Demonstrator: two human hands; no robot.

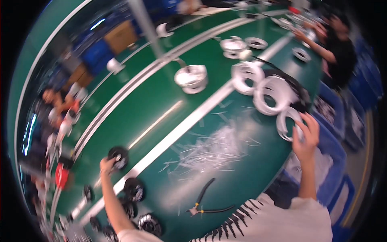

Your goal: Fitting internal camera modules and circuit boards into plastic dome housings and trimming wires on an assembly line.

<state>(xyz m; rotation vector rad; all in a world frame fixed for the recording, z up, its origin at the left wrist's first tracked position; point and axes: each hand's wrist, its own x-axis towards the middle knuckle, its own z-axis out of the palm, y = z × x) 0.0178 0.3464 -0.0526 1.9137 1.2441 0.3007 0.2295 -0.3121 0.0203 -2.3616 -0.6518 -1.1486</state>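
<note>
My left hand (107,165) reaches out to the left, its fingers closed on the edge of a black round housing (119,153) on the green conveyor belt (161,105). Several similar black round parts (134,188) sit nearer to me below that arm. At the right, my right hand (307,137) grips the rim of a white plastic ring (283,123), its fingers partly covering the ring. Beyond it stand a larger white ring housing (262,97) and another white ring (238,80). Motion blurs both hands a little.
A heap of clear plastic strips (213,151) and open black-handled pliers (196,209) lie before me. White housings (192,83) ride the belt, bordered by a pale rail (177,135). Blue bins (328,157) stand at right. Co-workers sit far right (338,52) and left (52,97).
</note>
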